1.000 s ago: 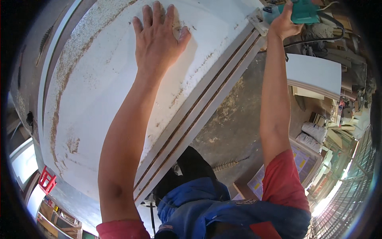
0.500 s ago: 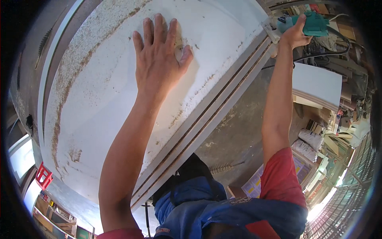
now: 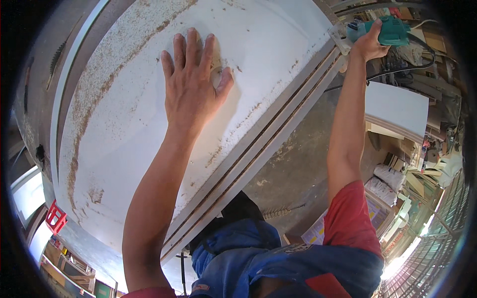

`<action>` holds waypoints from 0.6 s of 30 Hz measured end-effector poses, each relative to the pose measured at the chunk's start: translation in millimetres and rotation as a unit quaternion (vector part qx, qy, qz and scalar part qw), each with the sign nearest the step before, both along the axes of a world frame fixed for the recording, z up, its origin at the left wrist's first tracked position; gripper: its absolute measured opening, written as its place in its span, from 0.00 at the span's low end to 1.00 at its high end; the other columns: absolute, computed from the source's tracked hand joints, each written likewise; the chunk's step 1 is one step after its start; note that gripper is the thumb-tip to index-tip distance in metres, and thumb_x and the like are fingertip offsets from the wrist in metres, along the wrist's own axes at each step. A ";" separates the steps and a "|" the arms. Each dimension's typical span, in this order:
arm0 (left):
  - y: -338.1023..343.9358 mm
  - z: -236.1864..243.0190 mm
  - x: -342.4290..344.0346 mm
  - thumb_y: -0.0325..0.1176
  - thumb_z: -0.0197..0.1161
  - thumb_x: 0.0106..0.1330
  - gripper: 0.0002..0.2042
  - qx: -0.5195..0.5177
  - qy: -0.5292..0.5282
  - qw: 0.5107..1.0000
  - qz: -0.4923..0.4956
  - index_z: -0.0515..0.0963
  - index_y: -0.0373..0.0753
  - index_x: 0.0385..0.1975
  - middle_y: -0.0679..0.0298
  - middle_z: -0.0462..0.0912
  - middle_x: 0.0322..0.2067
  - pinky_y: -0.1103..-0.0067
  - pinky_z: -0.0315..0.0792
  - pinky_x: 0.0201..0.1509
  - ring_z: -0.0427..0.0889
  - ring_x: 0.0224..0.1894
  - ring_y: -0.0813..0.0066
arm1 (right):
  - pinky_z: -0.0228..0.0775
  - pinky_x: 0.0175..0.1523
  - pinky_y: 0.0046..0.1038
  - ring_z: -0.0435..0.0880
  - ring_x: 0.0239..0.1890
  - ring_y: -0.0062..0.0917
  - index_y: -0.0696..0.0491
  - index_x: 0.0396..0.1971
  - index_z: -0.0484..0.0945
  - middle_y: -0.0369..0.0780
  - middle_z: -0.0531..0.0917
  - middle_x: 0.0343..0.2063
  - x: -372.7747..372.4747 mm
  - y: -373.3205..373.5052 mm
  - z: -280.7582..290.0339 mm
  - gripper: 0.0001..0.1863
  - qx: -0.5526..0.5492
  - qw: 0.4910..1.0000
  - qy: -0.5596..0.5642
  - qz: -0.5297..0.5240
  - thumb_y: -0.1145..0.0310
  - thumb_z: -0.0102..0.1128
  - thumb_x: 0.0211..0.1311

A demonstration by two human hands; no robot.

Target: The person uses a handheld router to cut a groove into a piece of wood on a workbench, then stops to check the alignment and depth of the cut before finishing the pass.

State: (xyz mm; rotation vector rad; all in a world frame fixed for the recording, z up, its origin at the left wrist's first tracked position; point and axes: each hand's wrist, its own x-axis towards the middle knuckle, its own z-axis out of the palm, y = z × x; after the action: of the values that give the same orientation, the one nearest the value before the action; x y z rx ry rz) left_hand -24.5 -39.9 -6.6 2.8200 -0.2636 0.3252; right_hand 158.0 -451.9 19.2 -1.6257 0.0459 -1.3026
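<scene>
A large white board [image 3: 144,134], dusted with sawdust, lies in front of me. On its top my left hand [image 3: 191,94] is pressed flat with the fingers spread, holding nothing. At the board's far right corner my right hand [image 3: 368,47] is wrapped round a teal corded power tool, which looks like a trim router [image 3: 393,32]. The tool lies sideways, its metal base [image 3: 339,39] against the board's edge. Its cutting end is hidden. Layered edges with dark grooves [image 3: 263,134] run along the board's near side.
A black cord [image 3: 405,67] trails from the tool. White panels [image 3: 400,104] are stacked at the right, near wood offcuts and wrapped bundles [image 3: 385,181]. A red plastic stool [image 3: 56,217] stands at the far left. Concrete floor [image 3: 298,159] shows beyond the board's near edge.
My left hand appears slightly lower and further left in the picture, and the board's markings have shifted slightly too. The right hand keeps its grip on the tool at the corner, almost unmoved.
</scene>
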 end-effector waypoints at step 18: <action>-2.1 -1.1 1.4 0.47 0.58 0.72 0.31 0.019 -0.003 1.000 -0.013 0.65 0.48 0.74 0.52 0.60 0.76 0.49 0.48 0.80 0.55 0.78 0.47 | 0.80 0.49 0.45 0.82 0.47 0.32 0.51 0.56 0.75 0.40 0.82 0.45 -216.3 -83.3 35.7 0.29 0.373 0.925 0.005 0.070 0.42 0.60 0.68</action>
State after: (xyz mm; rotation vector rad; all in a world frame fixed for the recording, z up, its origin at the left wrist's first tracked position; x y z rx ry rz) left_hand -23.0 -42.0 -7.7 2.8501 -0.3121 0.3274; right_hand -58.3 -535.2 54.9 -0.9580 0.3799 -0.9885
